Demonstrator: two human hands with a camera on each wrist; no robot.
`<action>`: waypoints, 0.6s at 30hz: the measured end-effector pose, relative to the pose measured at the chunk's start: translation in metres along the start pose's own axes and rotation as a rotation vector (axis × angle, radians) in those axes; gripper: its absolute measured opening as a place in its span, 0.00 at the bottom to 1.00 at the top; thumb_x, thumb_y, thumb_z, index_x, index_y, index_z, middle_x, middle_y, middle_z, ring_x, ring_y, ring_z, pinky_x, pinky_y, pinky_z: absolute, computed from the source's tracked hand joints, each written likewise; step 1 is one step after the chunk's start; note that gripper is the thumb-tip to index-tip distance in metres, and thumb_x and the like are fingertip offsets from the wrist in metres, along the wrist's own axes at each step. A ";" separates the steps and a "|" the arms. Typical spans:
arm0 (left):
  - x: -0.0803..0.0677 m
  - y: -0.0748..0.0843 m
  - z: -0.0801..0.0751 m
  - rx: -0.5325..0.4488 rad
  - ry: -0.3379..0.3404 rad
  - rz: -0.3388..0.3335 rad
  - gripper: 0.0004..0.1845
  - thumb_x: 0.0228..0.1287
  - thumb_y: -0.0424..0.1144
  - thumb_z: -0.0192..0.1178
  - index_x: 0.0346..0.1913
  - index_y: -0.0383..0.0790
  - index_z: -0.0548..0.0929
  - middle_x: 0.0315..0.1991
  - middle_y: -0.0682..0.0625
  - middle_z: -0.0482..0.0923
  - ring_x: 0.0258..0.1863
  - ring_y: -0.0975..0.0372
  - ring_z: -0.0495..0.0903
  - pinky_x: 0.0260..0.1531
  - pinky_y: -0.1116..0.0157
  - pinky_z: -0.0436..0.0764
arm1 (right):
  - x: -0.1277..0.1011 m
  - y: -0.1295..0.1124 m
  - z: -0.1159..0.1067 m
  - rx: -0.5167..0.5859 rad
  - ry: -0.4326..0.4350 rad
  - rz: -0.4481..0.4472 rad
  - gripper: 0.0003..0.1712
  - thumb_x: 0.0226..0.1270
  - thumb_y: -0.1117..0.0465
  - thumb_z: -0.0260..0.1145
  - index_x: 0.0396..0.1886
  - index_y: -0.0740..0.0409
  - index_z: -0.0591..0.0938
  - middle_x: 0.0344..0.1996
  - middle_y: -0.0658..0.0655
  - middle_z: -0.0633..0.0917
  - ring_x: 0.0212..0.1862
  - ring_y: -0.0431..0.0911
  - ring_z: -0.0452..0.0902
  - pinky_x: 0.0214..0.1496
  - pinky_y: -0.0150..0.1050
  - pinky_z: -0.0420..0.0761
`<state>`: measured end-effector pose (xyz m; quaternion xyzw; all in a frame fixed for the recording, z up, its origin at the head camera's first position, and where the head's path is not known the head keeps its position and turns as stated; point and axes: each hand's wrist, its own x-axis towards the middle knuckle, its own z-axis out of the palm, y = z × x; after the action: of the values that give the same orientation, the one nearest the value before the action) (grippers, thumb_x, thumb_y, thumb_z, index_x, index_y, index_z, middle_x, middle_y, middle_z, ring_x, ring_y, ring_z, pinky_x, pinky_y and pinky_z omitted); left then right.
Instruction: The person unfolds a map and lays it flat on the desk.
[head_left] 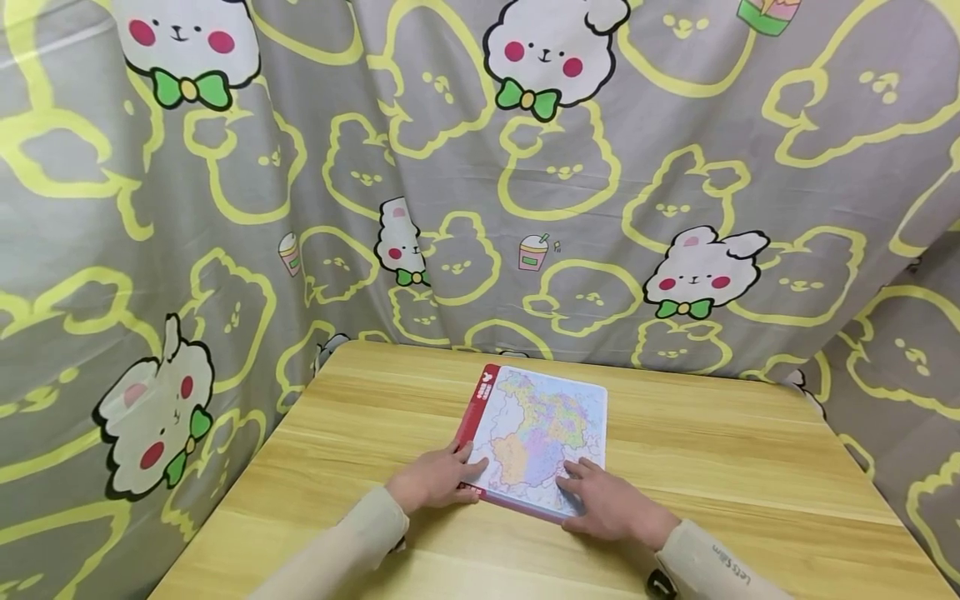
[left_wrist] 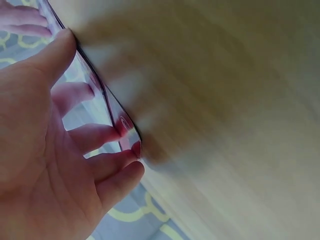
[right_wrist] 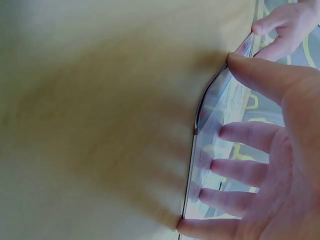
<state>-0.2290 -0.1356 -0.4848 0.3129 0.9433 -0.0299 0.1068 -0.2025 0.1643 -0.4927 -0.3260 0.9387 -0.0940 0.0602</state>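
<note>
- The map board (head_left: 536, 417) is placed face up on the table (head_left: 712, 467), near the middle of the visible surface, and is slightly skewed relative to the far edge of the table.
- The face is printed with a map in orange, purple, green and pink regions on a pale ground. The left margin is formed by a red strip (head_left: 474, 417), with white markings at its far end. A narrow side band is seen along the near edge.
- The left hand (head_left: 438, 477) is set at the near left corner of the board. The fingers are spread and slightly bent, with their tips at the left margin; the thumb is held apart from them, against the near edge.
- The right hand (head_left: 611, 500) is set at the near right corner. The fingers are extended and spread along the right side, and the thumb is placed at the near edge.
- Contact is made by both hands at the board only; it is not enclosed by either hand. Whether the near edge is slightly lifted cannot be told.
- Both forearms are covered by cream sleeves (head_left: 345, 533); dark lettering is carried on the right one.
- The table is backed by a grey curtain (head_left: 465, 183), patterned with yellow outlines and white animals in green bows.
</note>
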 end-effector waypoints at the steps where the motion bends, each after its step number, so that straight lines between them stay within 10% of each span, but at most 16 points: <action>1: 0.000 0.001 0.000 -0.001 0.000 0.000 0.33 0.63 0.63 0.51 0.70 0.58 0.65 0.71 0.42 0.57 0.68 0.45 0.58 0.60 0.55 0.68 | 0.000 0.001 0.000 0.002 0.002 0.001 0.38 0.56 0.43 0.68 0.60 0.63 0.76 0.63 0.68 0.70 0.63 0.68 0.62 0.61 0.57 0.66; 18: 0.005 0.017 0.002 0.017 0.000 -0.028 0.31 0.68 0.61 0.47 0.71 0.56 0.63 0.71 0.40 0.56 0.68 0.45 0.57 0.61 0.55 0.67 | 0.005 0.018 -0.006 0.030 -0.027 0.038 0.38 0.57 0.44 0.68 0.61 0.62 0.75 0.64 0.67 0.68 0.66 0.67 0.58 0.63 0.57 0.63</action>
<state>-0.2226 -0.1191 -0.4882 0.3008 0.9472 -0.0395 0.1037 -0.2182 0.1757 -0.4912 -0.3083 0.9424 -0.1024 0.0793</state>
